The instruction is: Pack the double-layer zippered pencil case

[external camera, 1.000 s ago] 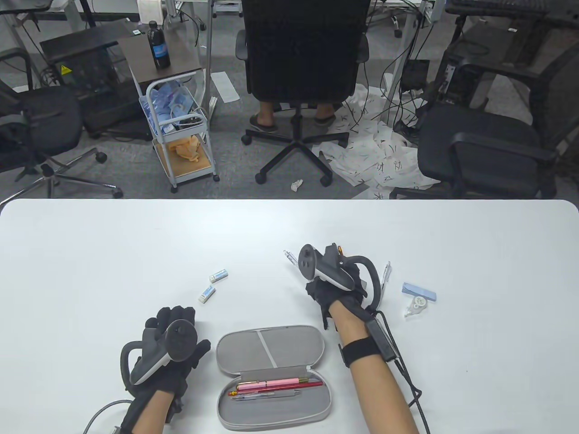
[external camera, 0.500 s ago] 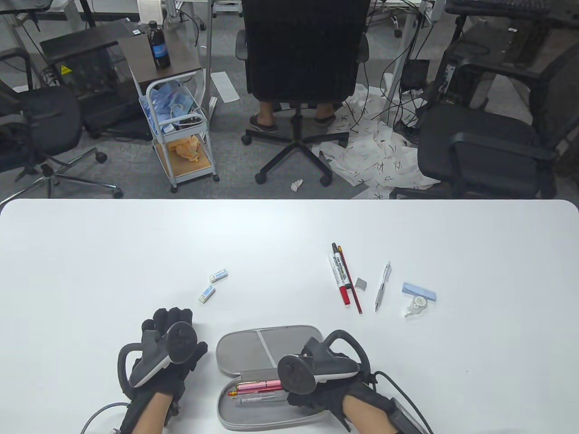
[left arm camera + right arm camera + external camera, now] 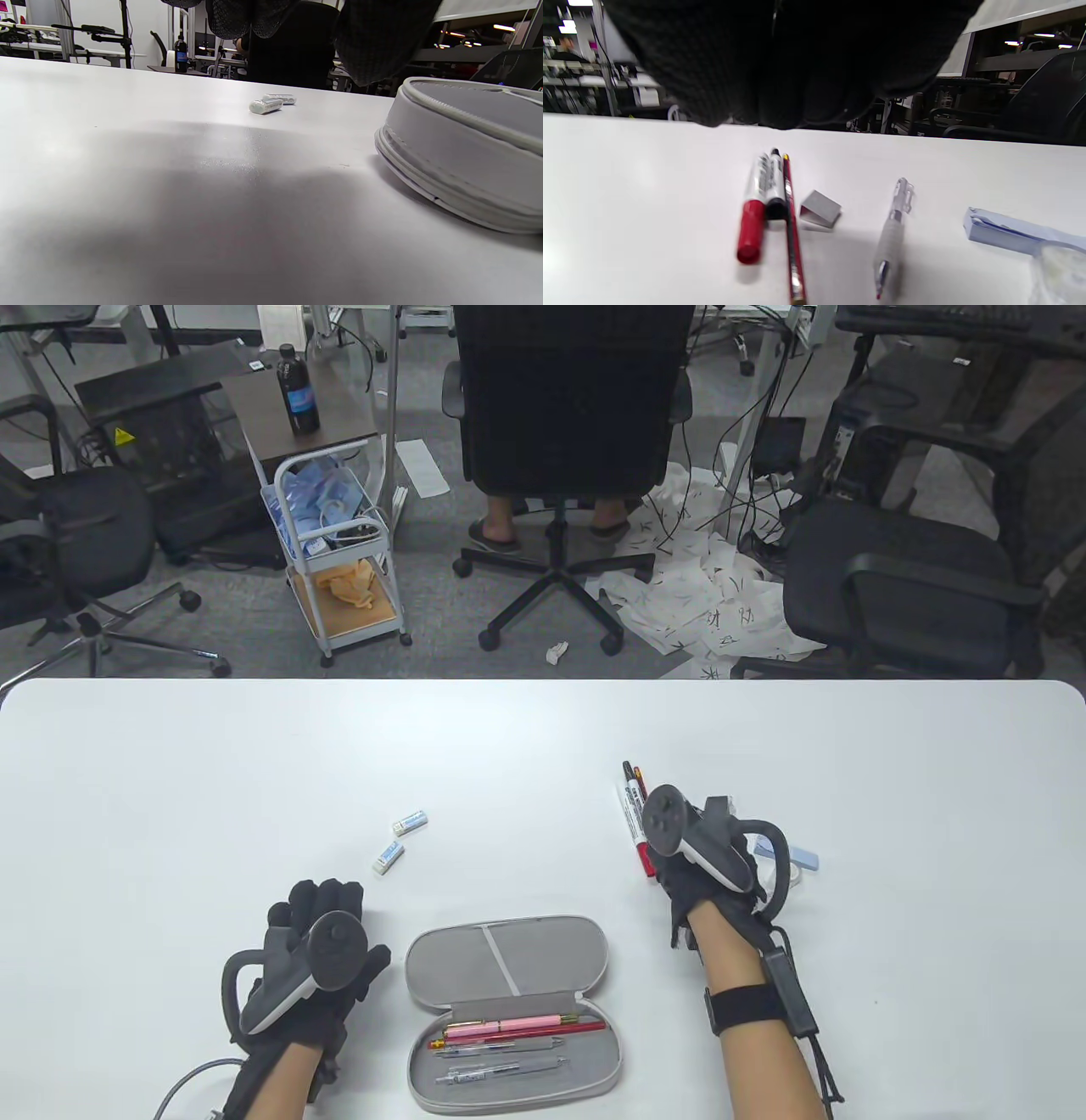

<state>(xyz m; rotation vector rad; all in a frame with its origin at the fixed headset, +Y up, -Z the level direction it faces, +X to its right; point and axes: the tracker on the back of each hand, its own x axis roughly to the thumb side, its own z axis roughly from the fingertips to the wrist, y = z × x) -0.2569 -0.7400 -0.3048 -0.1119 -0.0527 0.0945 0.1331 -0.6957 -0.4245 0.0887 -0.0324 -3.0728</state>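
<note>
Right hand (image 3: 704, 857) hovers over the marker (image 3: 757, 203) at frame centre-right; grip cannot be told. Marker: light, rigid, slippery; pinch mid-barrel. Left hand (image 3: 318, 959) rests spread.

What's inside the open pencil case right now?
In the pencil case: pink pen, red pencil, two clear pens. Anything beneath them or the divider flap is hidden.

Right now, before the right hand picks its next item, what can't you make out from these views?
- Right hand, table view: the tracker covers the fingers; the wrist view shows only dark glove, so contact is unclear.
- Grey pen, metal clip: hidden under that hand in the table view.
- Correction tape: blurred and cut off in the right wrist view.
- Eraser labels: too small.
</note>
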